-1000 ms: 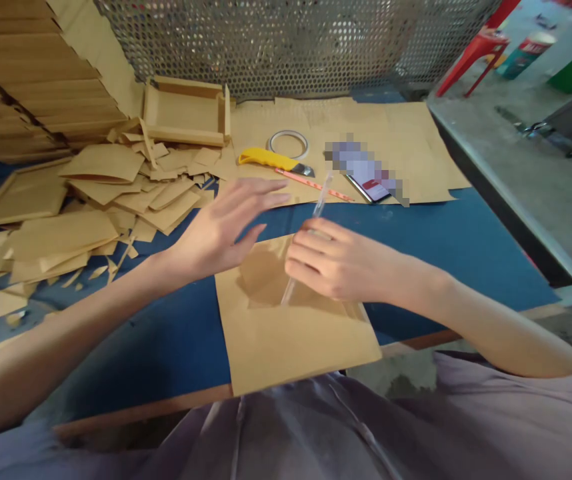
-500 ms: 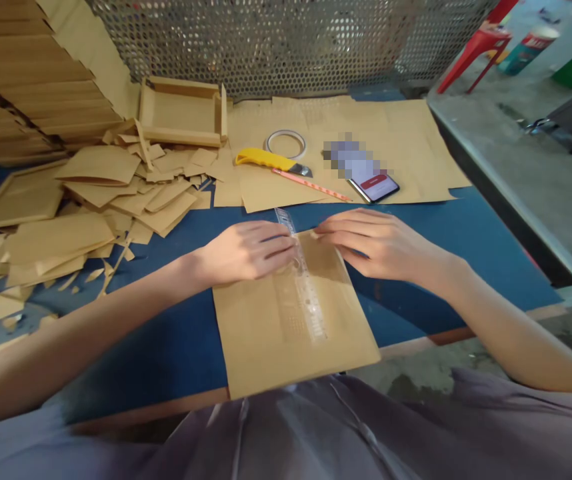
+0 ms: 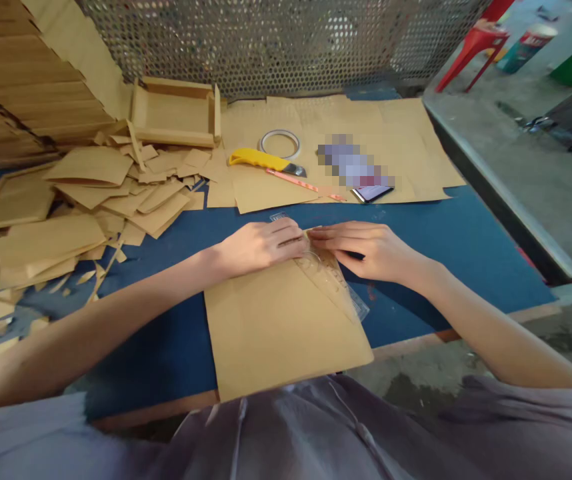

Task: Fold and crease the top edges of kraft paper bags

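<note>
A brown cardboard sheet [image 3: 286, 333] lies on the blue table, its near edge by my shirt. Across its right part runs a clear plastic ruler [image 3: 333, 283], tilted, with its lower end past the sheet's right edge. My left hand [image 3: 263, 247] is closed on the ruler near its far end, over the sheet's top edge. At the sheet's far right corner, my right hand [image 3: 369, 247] has its fingers pressed together, fingertips close to those of my left hand. Whether they pinch the sheet's corner or the ruler is hard to see.
Cardboard scraps [image 3: 56, 243] pile up at the left, below an open cardboard tray [image 3: 176, 117]. Beyond my hands are a yellow cutter [image 3: 259, 160], a pencil [image 3: 306, 185], a tape roll [image 3: 280, 144] and a phone [image 3: 373, 193]. A perforated metal panel [image 3: 276, 47] stands behind.
The ruler has swung round, its near end moving right past the sheet's edge. Both hands have shifted slightly, and their fingertips are closer together.
</note>
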The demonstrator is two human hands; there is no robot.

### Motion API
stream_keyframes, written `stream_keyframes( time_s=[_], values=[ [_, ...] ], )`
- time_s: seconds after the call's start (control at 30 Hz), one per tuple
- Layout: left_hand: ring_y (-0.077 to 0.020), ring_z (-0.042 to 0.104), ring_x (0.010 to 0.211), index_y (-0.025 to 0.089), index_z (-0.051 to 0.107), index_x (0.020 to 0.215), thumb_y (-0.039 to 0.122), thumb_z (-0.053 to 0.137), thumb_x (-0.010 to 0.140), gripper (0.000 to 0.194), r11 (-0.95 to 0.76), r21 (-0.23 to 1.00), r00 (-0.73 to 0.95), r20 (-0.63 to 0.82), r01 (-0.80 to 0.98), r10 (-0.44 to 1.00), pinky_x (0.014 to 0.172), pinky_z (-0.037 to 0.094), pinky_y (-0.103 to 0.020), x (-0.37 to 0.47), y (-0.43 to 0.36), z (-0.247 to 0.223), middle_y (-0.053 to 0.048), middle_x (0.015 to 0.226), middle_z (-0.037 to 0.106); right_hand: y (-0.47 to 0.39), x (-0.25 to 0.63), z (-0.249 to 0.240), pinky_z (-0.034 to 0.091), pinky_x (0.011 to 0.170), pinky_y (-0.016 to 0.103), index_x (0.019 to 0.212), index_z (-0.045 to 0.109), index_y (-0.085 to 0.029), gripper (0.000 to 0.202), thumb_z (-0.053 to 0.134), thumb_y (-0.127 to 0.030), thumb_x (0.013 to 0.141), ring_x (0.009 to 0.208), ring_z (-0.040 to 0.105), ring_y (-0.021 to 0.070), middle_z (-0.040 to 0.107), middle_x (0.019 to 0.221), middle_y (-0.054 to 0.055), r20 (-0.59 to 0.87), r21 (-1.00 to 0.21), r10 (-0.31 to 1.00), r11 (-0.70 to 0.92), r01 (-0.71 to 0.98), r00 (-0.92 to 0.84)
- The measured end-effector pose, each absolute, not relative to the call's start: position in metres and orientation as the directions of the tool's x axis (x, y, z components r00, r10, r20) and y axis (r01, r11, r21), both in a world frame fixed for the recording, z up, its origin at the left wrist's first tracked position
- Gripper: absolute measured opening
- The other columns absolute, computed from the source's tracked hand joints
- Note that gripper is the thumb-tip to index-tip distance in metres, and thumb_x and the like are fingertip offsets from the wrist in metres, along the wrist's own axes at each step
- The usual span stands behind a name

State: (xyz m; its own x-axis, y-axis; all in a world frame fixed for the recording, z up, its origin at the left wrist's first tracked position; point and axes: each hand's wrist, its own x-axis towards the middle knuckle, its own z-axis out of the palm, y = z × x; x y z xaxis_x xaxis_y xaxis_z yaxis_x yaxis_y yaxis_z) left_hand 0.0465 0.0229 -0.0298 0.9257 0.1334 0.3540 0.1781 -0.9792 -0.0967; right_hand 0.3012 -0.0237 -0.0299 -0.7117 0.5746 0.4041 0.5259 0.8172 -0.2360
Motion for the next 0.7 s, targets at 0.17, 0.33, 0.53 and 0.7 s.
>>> stream_keyframes(
  time_s=[0.17,0.33,0.53,0.7],
  values=[
    [-0.0239,0.064,0.112,0.011,0.063,0.112,0.020,0.041,0.102,0.026,-0.984,-0.059,0.924,0.356,0.169,0.137,0.089,0.058,-0.033,0.040,0.024,-0.030,-0.013,0.111,0.071,-0.024,0.302,-0.034,0.056,0.100,0.037,0.115,0.069,-0.014,0.031,0.048,-0.009,0.094,0.115,0.066,0.0205,0.072,0.119,0.008,0.417,-0.236,0.568,0.822,0.519,-0.710],
    [-0.0238,0.064,0.116,0.008,0.063,0.114,0.010,0.038,0.101,0.028,-0.991,-0.096,0.931,0.363,0.089,0.048,0.098,0.055,-0.036,0.031,0.028,-0.027,-0.015,0.119,0.069,-0.023,0.299,-0.038,0.050,0.107,0.044,0.125,0.062,-0.012,0.035,0.044,-0.010,0.095,0.126,0.058,0.0237,0.065,0.130,0.011,0.373,-0.198,0.561,0.826,0.527,-0.739],
    [-0.0249,0.065,0.114,0.004,0.064,0.115,0.001,0.033,0.098,0.035,-0.977,-0.207,0.950,0.311,0.059,-0.009,0.097,0.056,-0.038,0.038,0.026,-0.027,-0.020,0.117,0.069,-0.025,0.296,-0.040,0.055,0.101,0.042,0.130,0.056,-0.012,0.039,0.045,-0.011,0.093,0.121,0.062,0.0252,0.064,0.132,0.013,0.337,-0.259,0.645,0.764,0.591,-0.686],
    [-0.0233,0.065,0.114,0.008,0.066,0.111,0.001,0.036,0.097,0.034,-0.988,-0.123,0.955,0.291,0.093,0.054,0.099,0.055,-0.038,0.047,0.023,-0.026,-0.019,0.114,0.071,-0.028,0.296,-0.041,0.058,0.095,0.038,0.134,0.050,-0.014,0.042,0.046,-0.012,0.092,0.120,0.063,0.0245,0.064,0.132,0.012,0.311,-0.326,0.696,0.718,0.615,-0.647]
  ],
)
